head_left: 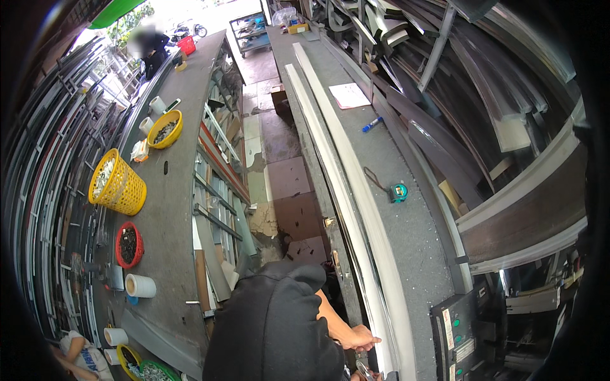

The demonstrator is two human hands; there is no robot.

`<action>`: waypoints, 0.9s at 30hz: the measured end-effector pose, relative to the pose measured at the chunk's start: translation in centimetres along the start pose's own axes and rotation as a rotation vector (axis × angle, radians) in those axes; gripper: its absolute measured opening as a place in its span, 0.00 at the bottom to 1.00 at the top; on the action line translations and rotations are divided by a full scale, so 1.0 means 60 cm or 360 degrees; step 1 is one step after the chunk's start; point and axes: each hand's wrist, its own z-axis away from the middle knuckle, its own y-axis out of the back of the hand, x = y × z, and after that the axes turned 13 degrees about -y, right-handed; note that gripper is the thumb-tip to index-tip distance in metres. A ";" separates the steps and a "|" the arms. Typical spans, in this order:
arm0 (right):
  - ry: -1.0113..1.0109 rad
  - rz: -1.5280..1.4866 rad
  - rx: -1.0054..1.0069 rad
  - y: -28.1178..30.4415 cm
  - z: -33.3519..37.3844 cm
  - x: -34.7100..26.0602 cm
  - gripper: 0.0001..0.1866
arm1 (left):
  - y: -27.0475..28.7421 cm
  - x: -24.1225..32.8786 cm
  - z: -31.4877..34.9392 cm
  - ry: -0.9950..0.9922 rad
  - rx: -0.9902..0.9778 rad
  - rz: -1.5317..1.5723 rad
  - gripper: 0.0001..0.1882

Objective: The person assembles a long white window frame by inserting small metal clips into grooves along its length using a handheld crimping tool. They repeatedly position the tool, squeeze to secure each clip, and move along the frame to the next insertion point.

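Observation:
Two long white profiles lie side by side along the right-hand workbench, a left one (pixel 346 209) and a right one (pixel 356 178). From a black sleeve, my left hand (pixel 361 338) reaches across to the near end of the left profile. Its fingers are closed together at that profile's edge. Lower down, my right hand (pixel 373 376) is mostly cut off by the bottom of the picture. Its fingers are bent beside a small shiny metal thing (pixel 363 368), whose kind I cannot make out.
A teal tape measure (pixel 398 192), blue marker (pixel 372 124) and paper sheet (pixel 349 96) lie right of the profiles. A control box (pixel 454 336) stands near right. Across the aisle, the left bench (pixel 168 216) bears yellow baskets (pixel 130 190). Two other people are at left, one far (pixel 152 54), one near (pixel 89 355).

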 end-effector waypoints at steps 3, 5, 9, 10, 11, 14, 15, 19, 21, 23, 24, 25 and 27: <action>-0.0043 -0.0095 -0.0052 0.010 -0.012 0.010 0.30 | 0.007 0.003 -0.003 0.0006 0.0013 0.0022 0.17; -0.0185 -0.0201 -0.0065 0.013 -0.021 0.013 0.31 | 0.009 0.003 -0.006 0.0008 -0.0031 0.0036 0.17; -0.0439 -0.0235 -0.0058 0.005 -0.028 0.005 0.32 | 0.016 0.005 -0.012 0.0058 -0.0170 0.0039 0.18; -0.0406 -0.0168 -0.0068 0.002 -0.026 0.001 0.32 | 0.019 0.005 -0.012 0.0083 -0.0226 0.0057 0.18; -0.0361 -0.0075 -0.0080 -0.006 -0.025 -0.002 0.32 | 0.020 0.006 -0.013 0.0108 -0.0283 0.0075 0.19; -0.0209 0.0191 -0.0111 -0.017 -0.019 -0.018 0.33 | 0.019 0.007 -0.015 0.0160 -0.0398 0.0097 0.19; -0.0149 0.0290 -0.0118 -0.022 -0.018 -0.023 0.33 | 0.019 0.007 -0.017 0.0161 -0.0405 0.0070 0.19; 0.0085 0.0685 -0.0151 -0.021 -0.012 -0.044 0.34 | 0.018 0.004 -0.026 0.0143 -0.0466 0.0014 0.19; 0.0202 0.0881 -0.0180 -0.018 -0.014 -0.050 0.34 | 0.019 0.003 -0.032 0.0157 -0.0494 0.0003 0.19; 0.0281 0.0995 -0.0201 -0.013 -0.016 -0.054 0.34 | 0.020 0.003 -0.038 0.0202 -0.0535 -0.0006 0.19; 0.0314 0.1042 -0.0212 -0.010 -0.018 -0.056 0.35 | 0.019 0.003 -0.041 0.0213 -0.0529 -0.0002 0.19; 0.0347 0.1080 -0.0226 -0.007 -0.020 -0.056 0.35 | 0.018 0.002 -0.043 0.0224 -0.0524 0.0001 0.18; 0.0405 0.1130 -0.0249 -0.001 -0.024 -0.057 0.35 | 0.016 0.002 -0.047 0.0233 -0.0524 -0.0007 0.18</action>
